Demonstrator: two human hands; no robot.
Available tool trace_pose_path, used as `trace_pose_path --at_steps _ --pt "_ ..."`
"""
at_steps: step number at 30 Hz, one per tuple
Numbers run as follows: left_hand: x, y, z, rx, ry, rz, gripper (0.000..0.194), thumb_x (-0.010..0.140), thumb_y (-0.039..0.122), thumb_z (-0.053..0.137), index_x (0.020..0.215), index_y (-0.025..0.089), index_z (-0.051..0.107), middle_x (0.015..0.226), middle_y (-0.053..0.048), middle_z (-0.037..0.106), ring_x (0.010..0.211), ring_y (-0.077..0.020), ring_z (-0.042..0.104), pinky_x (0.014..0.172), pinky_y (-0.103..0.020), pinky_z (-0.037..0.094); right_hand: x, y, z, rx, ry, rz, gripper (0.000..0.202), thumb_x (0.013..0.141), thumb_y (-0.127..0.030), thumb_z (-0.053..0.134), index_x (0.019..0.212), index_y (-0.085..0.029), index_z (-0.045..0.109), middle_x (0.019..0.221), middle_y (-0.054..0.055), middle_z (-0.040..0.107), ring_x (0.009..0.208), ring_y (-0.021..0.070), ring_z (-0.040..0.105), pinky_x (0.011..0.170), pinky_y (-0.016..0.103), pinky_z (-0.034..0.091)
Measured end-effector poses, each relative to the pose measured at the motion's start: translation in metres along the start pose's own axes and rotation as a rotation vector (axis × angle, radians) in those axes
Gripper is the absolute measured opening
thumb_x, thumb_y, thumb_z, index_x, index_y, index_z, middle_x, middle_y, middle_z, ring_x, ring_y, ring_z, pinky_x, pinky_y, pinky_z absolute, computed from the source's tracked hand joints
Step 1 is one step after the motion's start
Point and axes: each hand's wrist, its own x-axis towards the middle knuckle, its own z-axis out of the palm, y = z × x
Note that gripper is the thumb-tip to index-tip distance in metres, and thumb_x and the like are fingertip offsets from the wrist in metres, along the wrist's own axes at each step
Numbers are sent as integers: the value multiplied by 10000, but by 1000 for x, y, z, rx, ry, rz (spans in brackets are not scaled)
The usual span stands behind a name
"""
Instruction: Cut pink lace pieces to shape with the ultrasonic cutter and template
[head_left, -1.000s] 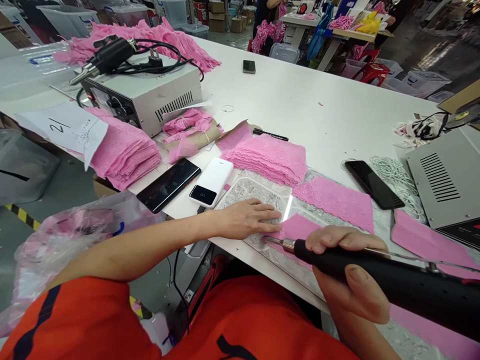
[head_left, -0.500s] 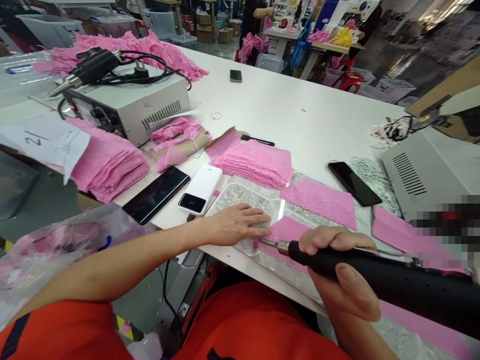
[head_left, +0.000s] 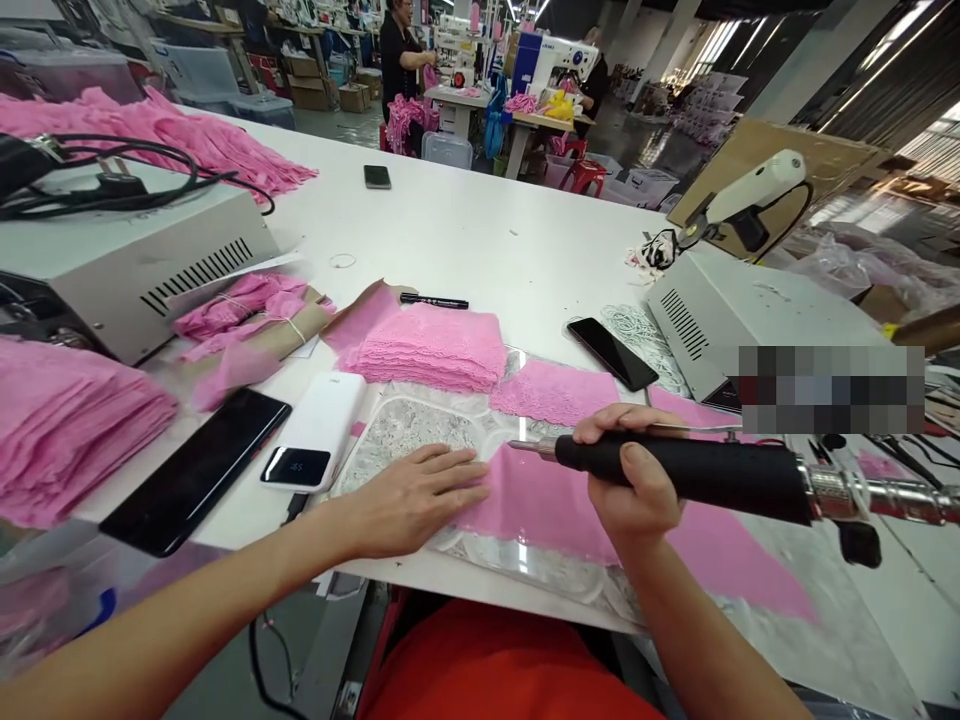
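My left hand (head_left: 424, 500) lies flat, fingers stretched, on the left end of a pink lace-edged fabric piece (head_left: 540, 500). The fabric is spread over a clear-edged, grey marbled board (head_left: 401, 425). My right hand (head_left: 637, 490) is wrapped around a thick black handheld tool (head_left: 720, 475) with a slim metal tip. That tip points left, at the piece's upper edge near my left fingertips; whether it touches the cloth I cannot tell. Just behind lie a single pink piece (head_left: 559, 390) and a neat pink stack (head_left: 431, 345). Another pink piece (head_left: 735, 565) extends to the right.
Left of the board are a white power bank (head_left: 315, 430), a black phone (head_left: 195, 470) and a pink fabric pile (head_left: 75, 430). Grey boxes stand at left (head_left: 150, 250) and right (head_left: 757, 320). A second phone (head_left: 611, 352) lies near white cord; a marker (head_left: 435, 300) sits behind the stack.
The view has swung to the right. The tool's tip has moved from the fabric's left end, beside my fingers, up to its upper edge. My left hand still presses on the fabric.
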Motion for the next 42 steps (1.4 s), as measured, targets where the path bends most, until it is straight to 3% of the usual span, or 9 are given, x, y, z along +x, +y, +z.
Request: trace_pose_path --at_steps 18,31,42 --pt "1 2 1 5 78 13 373 993 226 428 1347 153 520 1362 -98 579 1348 -259 448 1091 -415 364 2 6 0 -87 -56 -22 82 750 -223 583 830 -217 568 748 -13 624 613 146 594 609 349 507" --pt "-35 33 -12 -16 64 -106 375 1002 242 418 1357 167 511 1421 -78 524 1377 -232 411 1132 -403 349 -5 -2 6 12 -71 34 110 735 -216 572 844 -214 592 735 -15 603 600 135 577 581 325 491" --pt "-40 36 -7 -17 66 -110 377 1000 250 426 1361 180 509 1424 -62 522 1371 -232 420 1156 -415 311 -6 -2 3 8 -93 39 90 736 -197 585 825 -206 598 729 -7 618 604 139 586 597 328 498"
